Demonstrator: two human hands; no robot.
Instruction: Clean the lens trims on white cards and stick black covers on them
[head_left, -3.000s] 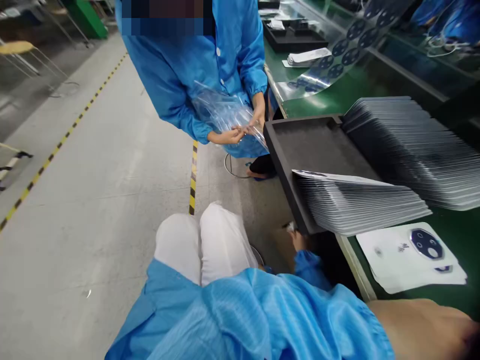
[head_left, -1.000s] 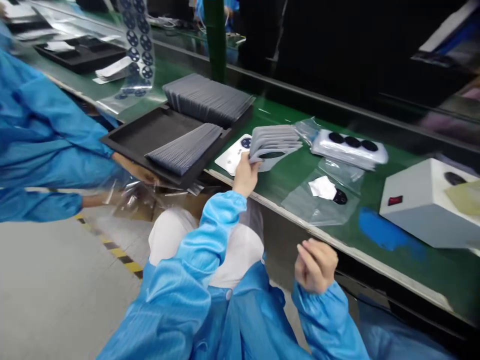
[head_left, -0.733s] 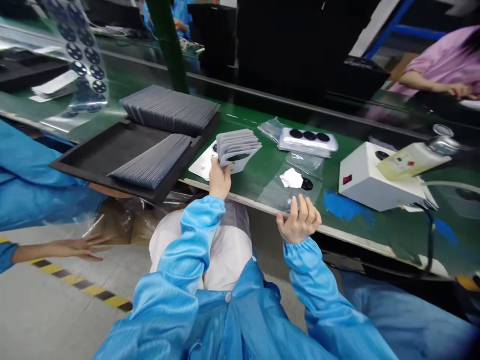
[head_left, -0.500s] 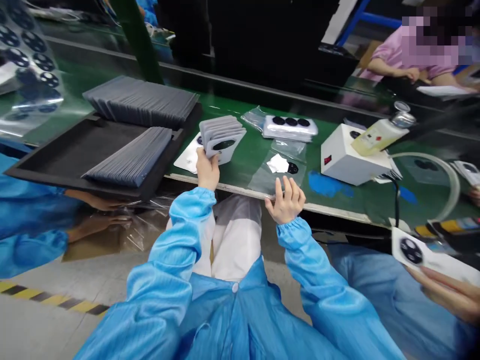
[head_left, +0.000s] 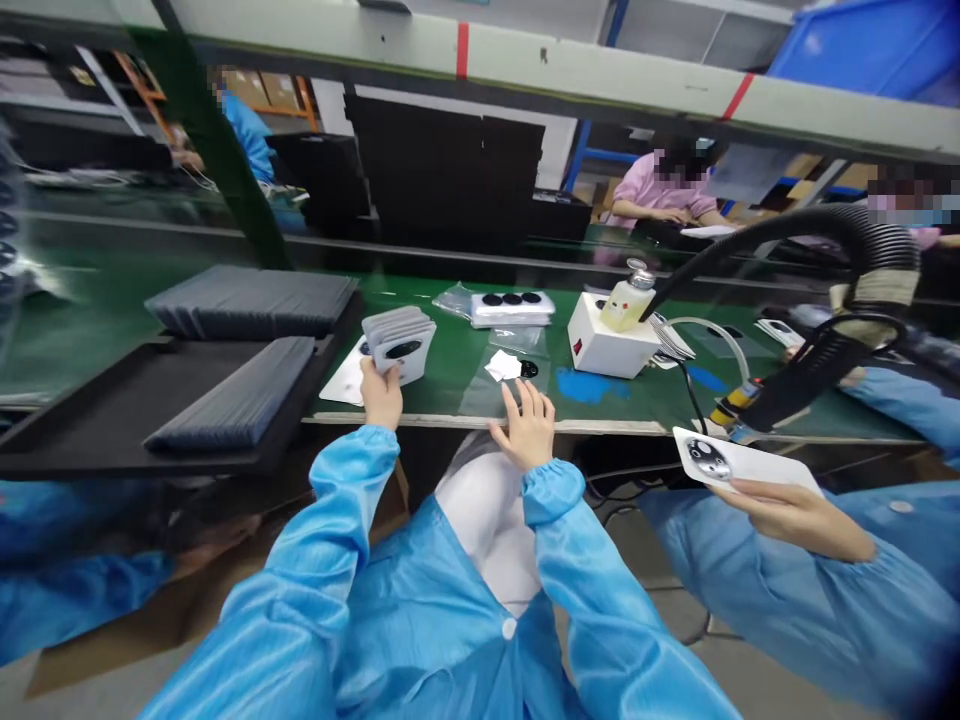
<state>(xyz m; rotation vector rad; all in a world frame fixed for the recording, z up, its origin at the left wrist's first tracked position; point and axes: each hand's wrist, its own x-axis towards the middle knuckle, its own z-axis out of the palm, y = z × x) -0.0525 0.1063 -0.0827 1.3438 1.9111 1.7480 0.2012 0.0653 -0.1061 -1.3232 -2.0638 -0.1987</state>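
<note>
My left hand (head_left: 381,398) grips the lower edge of a fanned stack of white phone back covers (head_left: 409,368), held upright above the bench. The front cover has a dark oval camera patch. Beside the stack, a white cover (head_left: 341,378) lies flat, partly hidden by it. My right hand (head_left: 527,425) is open, fingers apart, at the bench's front edge, with nothing visible in it. Just beyond its fingertips are a clear plastic sheet (head_left: 480,395), a white paper piece (head_left: 504,365) and a black round camera piece (head_left: 529,369).
On the left, a black tray (head_left: 82,395) holds rows of thin grey sleeves (head_left: 251,305). Wrapped pieces with black ovals (head_left: 512,310) lie behind. A white box (head_left: 611,345) carries a pump bottle (head_left: 630,303). At right, a co-worker's hand (head_left: 806,515) holds a white cover below a black hose (head_left: 810,370).
The view has tilted up and shifted right, bringing the overhead beam and black hose into sight. My hands keep about the same places at the bench, with the stack still in my left hand.
</note>
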